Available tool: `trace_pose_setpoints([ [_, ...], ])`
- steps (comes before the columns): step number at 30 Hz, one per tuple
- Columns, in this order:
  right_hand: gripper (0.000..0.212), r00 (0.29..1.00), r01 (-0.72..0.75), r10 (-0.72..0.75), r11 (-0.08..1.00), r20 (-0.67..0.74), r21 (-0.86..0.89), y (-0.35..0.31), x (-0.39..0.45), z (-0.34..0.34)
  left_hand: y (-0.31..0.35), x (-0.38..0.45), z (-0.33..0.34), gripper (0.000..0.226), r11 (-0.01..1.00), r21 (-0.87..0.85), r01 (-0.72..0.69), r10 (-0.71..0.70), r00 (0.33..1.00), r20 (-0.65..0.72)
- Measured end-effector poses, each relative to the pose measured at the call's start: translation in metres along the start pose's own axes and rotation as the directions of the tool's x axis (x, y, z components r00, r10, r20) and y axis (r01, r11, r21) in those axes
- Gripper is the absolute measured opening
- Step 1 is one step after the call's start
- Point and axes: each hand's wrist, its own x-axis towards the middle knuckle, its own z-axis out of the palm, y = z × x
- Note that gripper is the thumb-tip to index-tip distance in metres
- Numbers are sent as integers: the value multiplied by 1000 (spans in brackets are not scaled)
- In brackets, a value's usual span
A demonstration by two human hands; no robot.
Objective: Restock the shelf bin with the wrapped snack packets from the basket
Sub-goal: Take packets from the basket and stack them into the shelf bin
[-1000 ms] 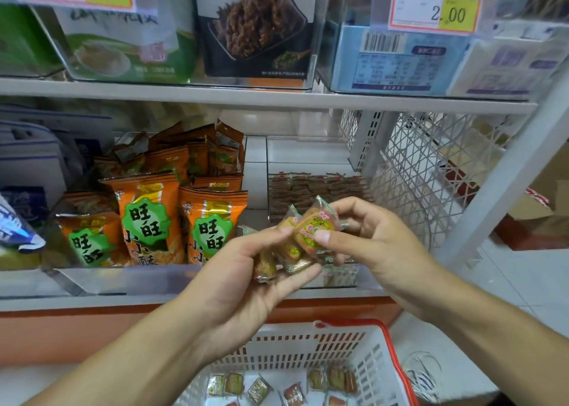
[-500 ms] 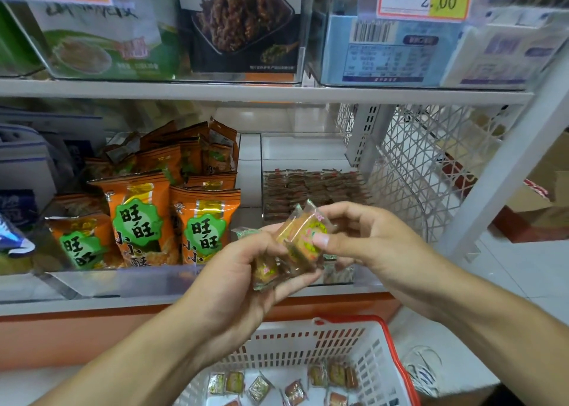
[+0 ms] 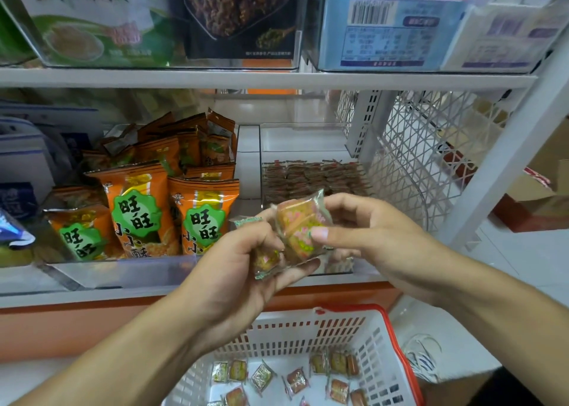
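Both hands (image 3: 234, 270) (image 3: 369, 239) pinch tilted snack packets (image 3: 300, 230), long axis slanting upper-left

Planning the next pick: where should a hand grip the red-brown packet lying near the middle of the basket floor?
Pinch the red-brown packet across its cushioned middle, coming straight down through the basket's open top. It lies flat, apart from its neighbours, so both side edges look free.

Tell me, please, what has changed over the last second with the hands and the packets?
Little. The right hand has turned the packets it pinches slightly flatter, against the left hand, which still grips its own bunch. Nothing was let go. The bin and basket are unchanged.
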Motion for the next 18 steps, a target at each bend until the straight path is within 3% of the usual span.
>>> trace_pose_setpoints([
  [4,44,992,44,-6,949,-123,311,-11,5,-12,2,2,-3,61,996,-74,-43,37,997,-72],
  [8,40,992,-26,74,911,-102,412,-7,4,-16,4,3,-6,59,991,-86,-103,91,987,-136],
  [11,36,997,-54,67,946,-27,320,0,2,-4,5,4,-6,61,991,-66,-119,108,984,-142],
  [13,35,998,54,-54,999,12,-6,0,1,-6,7,4,-7,64,994,-48,-97,91,989,-117],
  [15,36,993,85,-62,966,99,-243,-2,-1,-7,8,4,-8,66,998,-42,-55,52,996,-70],
  [16,33,994,61,-38,972,106,-226,-2,-1,-7,7,3,-9,67,999,-37,-40,38,998,-54],
  [18,24,999,-20,19,999,35,29,-1,0,2,4,3,-10,68,999,-13,-46,46,998,-46],
])
